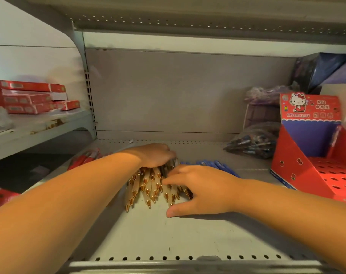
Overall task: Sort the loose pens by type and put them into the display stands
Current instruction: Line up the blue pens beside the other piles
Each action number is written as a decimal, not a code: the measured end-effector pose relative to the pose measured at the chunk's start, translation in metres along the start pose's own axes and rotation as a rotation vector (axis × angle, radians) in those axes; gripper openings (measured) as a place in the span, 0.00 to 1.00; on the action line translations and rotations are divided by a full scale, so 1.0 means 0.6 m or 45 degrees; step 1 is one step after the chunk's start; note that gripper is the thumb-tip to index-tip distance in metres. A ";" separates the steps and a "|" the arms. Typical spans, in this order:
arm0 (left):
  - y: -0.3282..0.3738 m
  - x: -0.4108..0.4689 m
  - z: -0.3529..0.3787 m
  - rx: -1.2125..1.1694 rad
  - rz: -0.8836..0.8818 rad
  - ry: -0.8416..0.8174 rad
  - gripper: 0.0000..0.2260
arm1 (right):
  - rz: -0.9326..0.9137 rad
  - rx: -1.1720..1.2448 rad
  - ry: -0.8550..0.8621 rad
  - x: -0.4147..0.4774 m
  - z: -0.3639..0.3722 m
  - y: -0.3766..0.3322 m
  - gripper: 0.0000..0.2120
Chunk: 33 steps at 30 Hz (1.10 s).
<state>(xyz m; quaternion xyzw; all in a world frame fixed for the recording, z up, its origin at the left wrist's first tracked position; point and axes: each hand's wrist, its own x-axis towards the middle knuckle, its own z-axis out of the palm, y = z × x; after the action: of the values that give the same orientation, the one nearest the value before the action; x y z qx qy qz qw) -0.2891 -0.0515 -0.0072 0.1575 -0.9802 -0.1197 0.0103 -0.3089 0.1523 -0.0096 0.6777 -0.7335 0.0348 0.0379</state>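
Grey painted metal made up the shelf (188, 234) in the head view, with a row of small holes along its front edge and a plain grey back panel behind it.

Two bare forearms reached in from the bottom corners and met at the middle of the shelf. There lay a bundle of cream pens (148, 186) with shiny gold tips, bunched side by side, the tips pointing toward the viewer.

The left hand (154, 155) lay over the far end of the bundle, fingers curved down around the pens and cupping them; its fingertips were hidden.

The right hand (203, 190) lay flat on the near right side of the same bundle, fingers straight and spread across the barrels, gripping nothing. Its thumb (176, 211) pointed left, with its tip on the bare shelf just in front of the gold tips.

Several blue pens (217, 165) lay on the shelf just behind the right hand. A few red pens (83, 159) lay on the far side of the left forearm, partly hidden by it.

At the right edge stood a red cardboard display stand (298, 171) with a cartoon cat on its header and a tray of round holes. One red pen (334, 139) stood upright inside it.

Behind the stand, toward the back panel, sat a clear bag of dark pens (253, 143) and, farther back, a purple bag (267, 94).

On a neighbouring shelf at the left, red boxes (33, 97) were stacked.
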 end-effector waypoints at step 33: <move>-0.013 0.078 -0.006 -0.158 0.085 -0.143 0.26 | -0.137 -0.034 -0.019 -0.001 0.001 0.004 0.27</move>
<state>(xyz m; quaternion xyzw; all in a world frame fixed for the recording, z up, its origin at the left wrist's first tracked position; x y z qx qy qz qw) -0.3308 -0.0741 -0.0064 0.1167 -0.9747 -0.1883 -0.0310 -0.3113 0.1528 -0.0103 0.7157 -0.6968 0.0178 0.0434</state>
